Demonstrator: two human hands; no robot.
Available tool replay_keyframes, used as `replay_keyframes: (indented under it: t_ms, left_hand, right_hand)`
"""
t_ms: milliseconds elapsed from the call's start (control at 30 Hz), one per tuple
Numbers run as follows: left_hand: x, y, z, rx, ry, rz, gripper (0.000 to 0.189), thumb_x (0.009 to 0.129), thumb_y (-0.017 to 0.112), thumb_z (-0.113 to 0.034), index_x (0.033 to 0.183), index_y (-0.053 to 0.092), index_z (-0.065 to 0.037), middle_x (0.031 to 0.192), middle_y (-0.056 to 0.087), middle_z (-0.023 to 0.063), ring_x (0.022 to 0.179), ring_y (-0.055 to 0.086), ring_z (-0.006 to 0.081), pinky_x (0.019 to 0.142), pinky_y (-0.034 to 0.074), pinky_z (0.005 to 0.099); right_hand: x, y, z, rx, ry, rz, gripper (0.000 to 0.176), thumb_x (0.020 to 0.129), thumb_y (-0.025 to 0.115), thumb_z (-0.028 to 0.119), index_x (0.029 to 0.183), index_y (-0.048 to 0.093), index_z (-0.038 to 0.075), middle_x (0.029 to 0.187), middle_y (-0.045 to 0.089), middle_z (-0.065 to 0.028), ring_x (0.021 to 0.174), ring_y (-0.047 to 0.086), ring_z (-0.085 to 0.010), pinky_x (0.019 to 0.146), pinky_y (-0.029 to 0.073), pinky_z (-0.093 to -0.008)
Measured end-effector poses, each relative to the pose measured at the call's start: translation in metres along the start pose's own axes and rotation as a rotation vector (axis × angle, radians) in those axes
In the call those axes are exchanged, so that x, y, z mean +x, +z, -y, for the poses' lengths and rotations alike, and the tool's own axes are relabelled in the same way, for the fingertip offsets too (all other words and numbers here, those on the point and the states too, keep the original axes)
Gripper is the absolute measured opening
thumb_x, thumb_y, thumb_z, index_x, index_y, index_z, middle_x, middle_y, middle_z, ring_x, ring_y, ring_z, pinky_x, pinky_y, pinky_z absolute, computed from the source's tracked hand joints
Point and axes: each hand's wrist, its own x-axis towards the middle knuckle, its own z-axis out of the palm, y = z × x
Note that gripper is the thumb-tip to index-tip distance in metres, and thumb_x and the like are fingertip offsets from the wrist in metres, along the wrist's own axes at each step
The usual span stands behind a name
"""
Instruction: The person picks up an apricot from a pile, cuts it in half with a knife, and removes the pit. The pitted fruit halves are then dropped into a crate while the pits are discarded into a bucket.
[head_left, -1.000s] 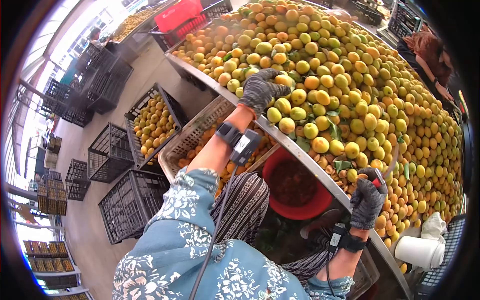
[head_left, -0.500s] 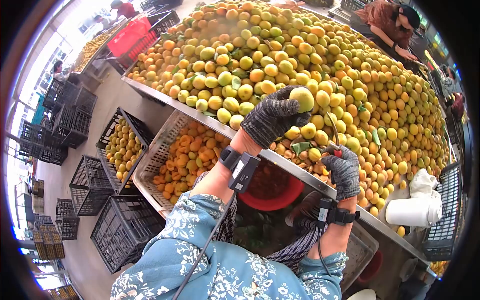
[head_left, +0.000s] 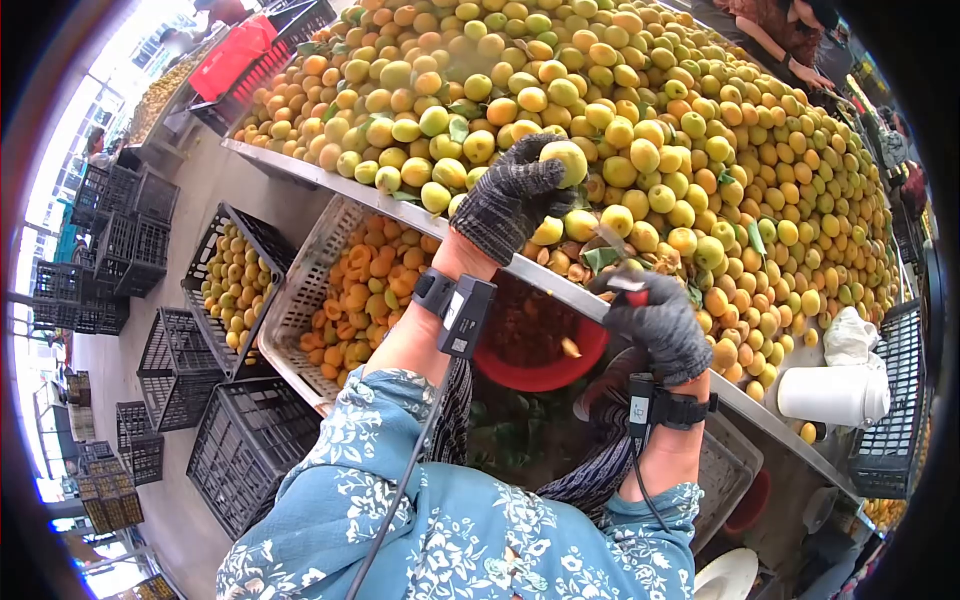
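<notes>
My left hand point(head_left: 515, 195), in a dark knit glove, grips a yellow-green fruit point(head_left: 565, 163) between thumb and fingers above the near edge of the fruit heap point(head_left: 640, 110). My right hand point(head_left: 655, 325), gloved the same way, is closed round the red handle point(head_left: 632, 290) of a small knife, whose blade is blurred and points up toward the heap. Under the metal table edge, between the two forearms, stands a red basin point(head_left: 530, 375) with dark scraps and an orange piece in it.
A pale crate point(head_left: 290, 300) of orange fruit halves stands left of my left forearm. Black crates point(head_left: 250, 450) stand on the floor at left. A white container point(head_left: 830, 395) lies at right. A co-worker point(head_left: 775, 40) leans over the heap's far right.
My left hand has moved slightly left with the fruit. The right hand has shifted left and down, with the knife closer to the fruit. An orange piece now shows in the basin.
</notes>
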Motion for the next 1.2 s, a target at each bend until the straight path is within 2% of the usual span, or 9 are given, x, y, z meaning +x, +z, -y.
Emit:
replay_keyframes:
  t_ms: [67, 167, 233, 300, 567, 767, 933, 1000, 1200]
  left_hand:
    - [-0.004, 0.003, -0.001, 0.015, 0.001, 0.011, 0.042, 0.082, 0.072, -0.012, 0.119, 0.054, -0.005, 0.098, 0.062, 0.0082, 0.086, 0.065, 0.0203, 0.072, 0.057, 0.0315]
    - [-0.010, 0.012, -0.003, 0.063, -0.064, 0.065, 0.047, 0.078, 0.074, -0.009, 0.121, 0.053, -0.005, 0.102, 0.062, 0.0086, 0.093, 0.065, 0.0208, 0.077, 0.058, 0.0322]
    - [-0.013, 0.023, -0.001, 0.091, -0.085, 0.065, 0.049, 0.075, 0.076, -0.008, 0.120, 0.055, -0.005, 0.104, 0.062, 0.0082, 0.094, 0.065, 0.0199, 0.078, 0.057, 0.0316]
    - [-0.014, 0.029, 0.003, 0.453, 0.046, 0.112, 0.053, 0.068, 0.080, -0.005, 0.117, 0.059, -0.005, 0.106, 0.063, 0.0060, 0.097, 0.063, 0.0169, 0.083, 0.055, 0.0305]
    - [-0.019, 0.034, 0.005, 0.535, 0.096, 0.133, 0.056, 0.063, 0.082, -0.002, 0.115, 0.062, -0.003, 0.107, 0.064, 0.0031, 0.098, 0.061, 0.0137, 0.085, 0.053, 0.0294]
    - [-0.028, 0.038, 0.004, 0.475, 0.093, 0.083, 0.046, 0.072, 0.074, -0.005, 0.117, 0.062, -0.003, 0.103, 0.064, 0.0019, 0.091, 0.060, 0.0100, 0.077, 0.053, 0.0244]
    - [-0.030, 0.035, 0.011, 0.396, 0.088, 0.070, 0.044, 0.076, 0.071, -0.006, 0.119, 0.060, -0.001, 0.102, 0.064, 0.0030, 0.090, 0.061, 0.0103, 0.078, 0.053, 0.0255]
    - [-0.030, 0.036, 0.014, 0.198, 0.024, 0.071, 0.043, 0.078, 0.072, -0.008, 0.119, 0.059, 0.000, 0.101, 0.065, 0.0043, 0.089, 0.062, 0.0109, 0.079, 0.053, 0.0259]
    - [-0.030, 0.039, 0.016, 0.390, 0.089, 0.035, 0.039, 0.079, 0.072, -0.008, 0.115, 0.060, 0.000, 0.101, 0.065, 0.0048, 0.089, 0.063, 0.0116, 0.078, 0.053, 0.0259]
  right_hand:
    - [-0.001, -0.003, 0.008, 0.155, 0.049, -0.234, 0.024, 0.078, 0.066, 0.015, 0.098, 0.068, 0.003, 0.059, 0.054, 0.0031, 0.042, 0.042, -0.0031, 0.039, 0.030, -0.0183]
    - [0.007, -0.009, -0.005, 0.490, -0.176, -0.386, 0.021, 0.082, 0.065, 0.019, 0.093, 0.067, 0.001, 0.056, 0.050, 0.0045, 0.038, 0.039, -0.0032, 0.037, 0.024, -0.0184]
    - [0.010, -0.005, -0.005, 0.453, -0.182, -0.395, 0.022, 0.083, 0.066, 0.021, 0.093, 0.067, 0.001, 0.056, 0.050, 0.0043, 0.038, 0.039, -0.0033, 0.037, 0.025, -0.0186]
    - [0.011, 0.003, -0.008, 0.482, -0.176, -0.358, 0.026, 0.087, 0.066, 0.026, 0.097, 0.065, 0.001, 0.058, 0.051, 0.0039, 0.038, 0.039, -0.0040, 0.036, 0.027, -0.0191]
    - [-0.003, 0.031, -0.011, 0.475, -0.195, -0.351, 0.028, 0.089, 0.065, 0.027, 0.105, 0.062, 0.004, 0.068, 0.052, 0.0053, 0.053, 0.044, -0.0031, 0.045, 0.031, -0.0174]
    - [-0.012, 0.040, -0.021, 0.529, -0.229, -0.326, 0.029, 0.092, 0.064, 0.026, 0.107, 0.061, 0.001, 0.074, 0.055, 0.0038, 0.065, 0.050, -0.0062, 0.055, 0.040, -0.0201]
    - [-0.010, 0.052, -0.019, 0.525, -0.213, -0.361, 0.026, 0.093, 0.063, 0.025, 0.104, 0.061, 0.001, 0.074, 0.053, 0.0043, 0.065, 0.047, -0.0053, 0.057, 0.041, -0.0199]
    - [-0.008, 0.058, -0.019, 0.558, -0.184, -0.437, 0.022, 0.093, 0.063, 0.024, 0.101, 0.062, 0.003, 0.072, 0.052, 0.0054, 0.063, 0.045, -0.0048, 0.055, 0.039, -0.0197]
    - [-0.003, 0.063, -0.013, 0.604, -0.114, -0.429, 0.017, 0.095, 0.059, 0.021, 0.098, 0.062, 0.004, 0.071, 0.051, 0.0058, 0.062, 0.045, -0.0035, 0.052, 0.035, -0.0189]
